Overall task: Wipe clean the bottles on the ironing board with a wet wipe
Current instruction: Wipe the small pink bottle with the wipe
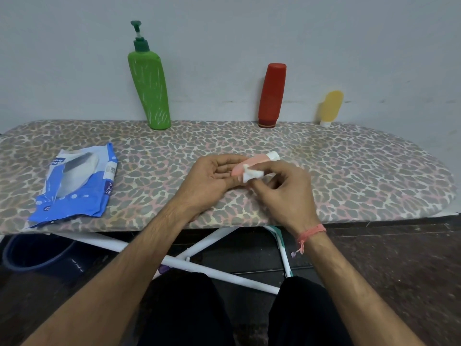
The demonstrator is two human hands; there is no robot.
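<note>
While left hand cups the pink tube, right hand pinches a wet wipe against it; leopard-print ironing board below, wipes pack left, grey wall beyond.

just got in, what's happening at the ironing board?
A person is wiping a small pink tube with a folded wet wipe. The left hand holds the tube over the ironing board; the right hand pinches the wipe against it. A green pump bottle, a red bottle and a yellow tube stand along the wall edge, untouched. The blue wipes pack lies at left.
</note>
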